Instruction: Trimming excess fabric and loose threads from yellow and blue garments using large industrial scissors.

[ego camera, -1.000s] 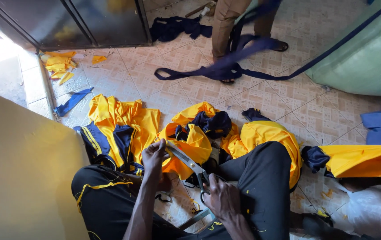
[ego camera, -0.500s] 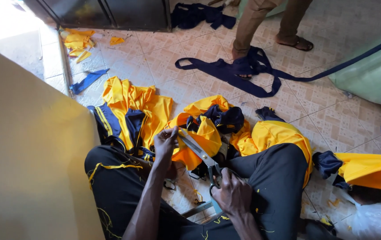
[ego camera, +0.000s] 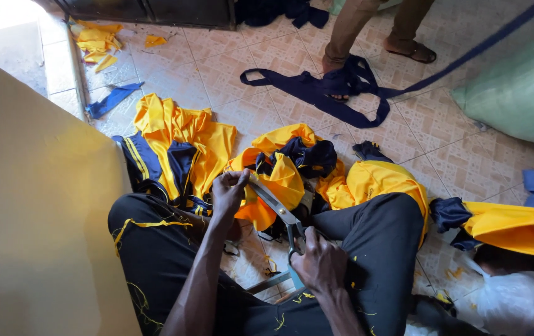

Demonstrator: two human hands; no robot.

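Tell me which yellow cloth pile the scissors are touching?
The middle yellow-and-navy bundle, pinched by the left hand while the scissors in the right hand meet it. The flat jersey and right pile lie untouched.

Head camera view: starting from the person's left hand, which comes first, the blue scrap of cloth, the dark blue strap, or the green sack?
From the left hand:
1. Blue scrap, up-left by the doorway.
2. Dark blue strap, up-right near a standing person's feet.
3. Green sack, far right.

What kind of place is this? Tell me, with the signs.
Probably a small tailoring workshop: large scissors in the right hand, yellow and navy garments heaped on the tiled floor, fabric scraps.
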